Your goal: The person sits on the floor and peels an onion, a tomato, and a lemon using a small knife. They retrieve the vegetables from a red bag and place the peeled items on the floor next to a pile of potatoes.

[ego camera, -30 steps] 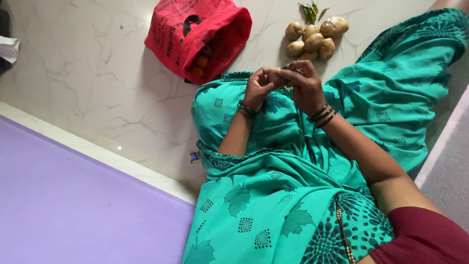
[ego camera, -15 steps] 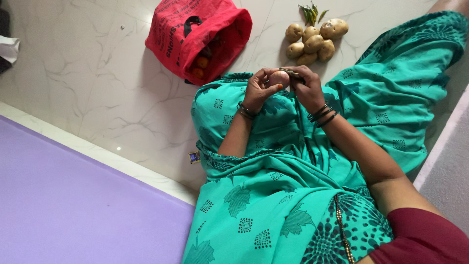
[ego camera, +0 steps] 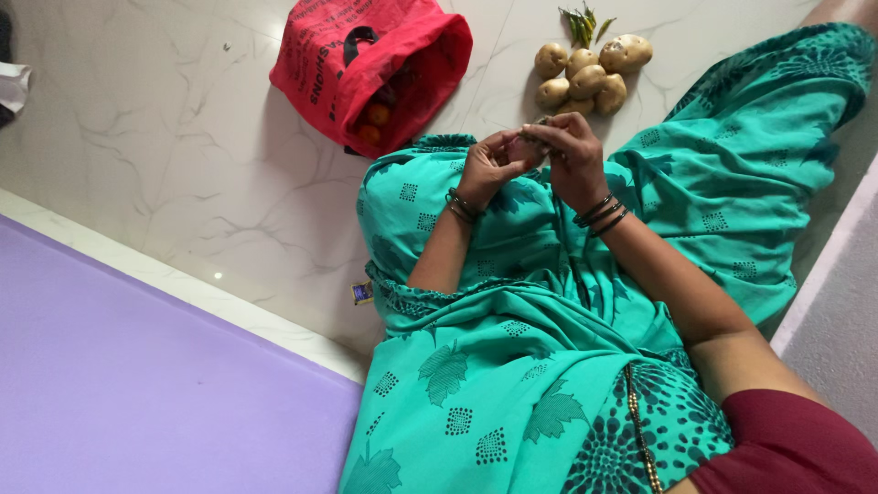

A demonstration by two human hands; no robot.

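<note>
Far left: purple mat [ego camera: 137,384] covers the lower corner, edged by a pale strip, then white marble floor [ego camera: 183,137].

Upper middle: red cloth bag [ego camera: 366,64] lies on its side, mouth open toward the person; 2 or 3 orange-red round things, likely tomatoes [ego camera: 373,123], show inside.

Centre: person sits on the floor in a green printed sari [ego camera: 512,366]. Both hands are raised together over the lap. Left hand [ego camera: 485,165] is curled, fingers and thumb closed round a small pale-pink rounded thing [ego camera: 529,146], maybe a small onion; too hidden to be sure. Right hand [ego camera: 574,155] is bent over it from the other side, fingers closed on the same thing and on a thin dark piece at its top; cannot tell whether that is a tool or a stalk. Dark bangles on both wrists.

Handling, as a judgement: the small thing looks light and firm, with smooth, possibly slippery skin. Best cupped in the palm with the thumb on top, as the left hand has it, leaving the fingertips of the other free to work the surface.

Right of the hands, on the floor: heap of about 6 potatoes [ego camera: 590,73], green chillies [ego camera: 581,23] just behind them.
</note>
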